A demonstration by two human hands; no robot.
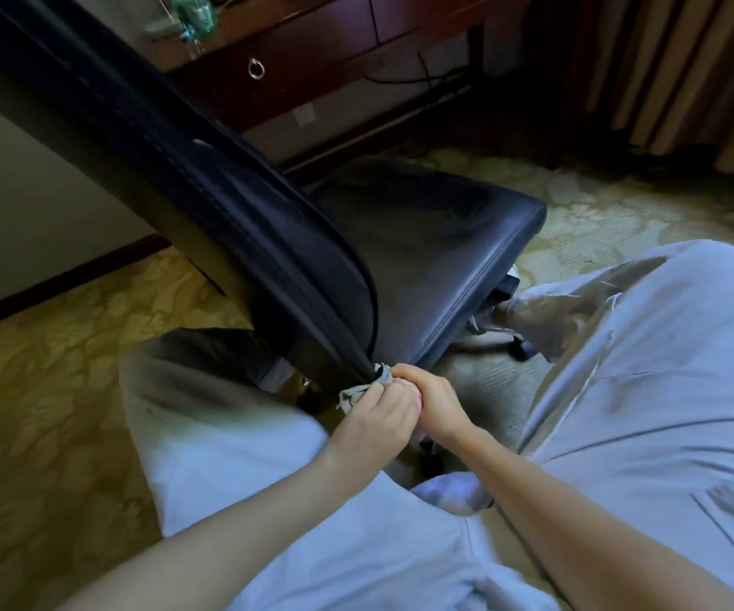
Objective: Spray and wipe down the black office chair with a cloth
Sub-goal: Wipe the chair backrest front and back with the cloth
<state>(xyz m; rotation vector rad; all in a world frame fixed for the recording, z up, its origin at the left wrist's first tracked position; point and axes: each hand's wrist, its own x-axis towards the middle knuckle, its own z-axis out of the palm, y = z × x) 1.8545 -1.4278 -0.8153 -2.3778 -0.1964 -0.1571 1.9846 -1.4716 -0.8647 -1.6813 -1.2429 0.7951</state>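
The black office chair (422, 240) fills the middle of the view, its backrest running from the upper left down to the seat's near corner. A small grey cloth (358, 390) is bunched at the bottom of the backrest edge, where it meets the seat. My left hand (376, 423) grips the cloth's lower part. My right hand (429, 399) lies close against the left, fingers curled over the cloth's top end. Both hands press the cloth to the chair's edge. No spray bottle shows near the hands.
My knees in pale trousers (647, 390) flank the chair on the patterned carpet (47, 412). A dark wooden desk with a ring-pull drawer (257, 69) stands behind, a greenish bottle (193, 13) on it. Curtains (665, 68) hang at the upper right. Chair castors (431, 456) sit below my hands.
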